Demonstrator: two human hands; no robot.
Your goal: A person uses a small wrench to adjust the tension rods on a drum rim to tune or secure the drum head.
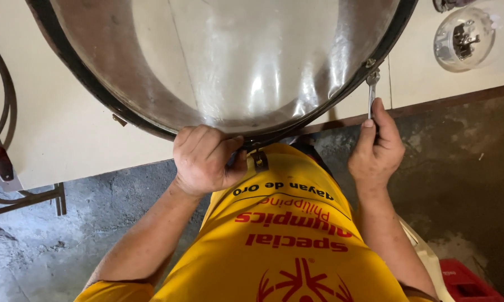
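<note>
A large round drum (235, 61) with a clear, shiny head and a dark metal rim (84, 72) lies on a pale table and overhangs its near edge. My left hand (204, 159) grips the rim at its nearest point, beside a small metal lug (259, 161). My right hand (378, 148) holds a small metal wrench (371, 92) upright, its head set on a tension bolt (370, 64) at the rim's right side.
The pale table's (67, 134) edge runs across the view above a rough concrete floor (464, 162). A clear plastic container with metal parts (459, 39) sits at the top right. Dark cables (3, 100) hang at the left. A red box (467, 282) stands at the bottom right.
</note>
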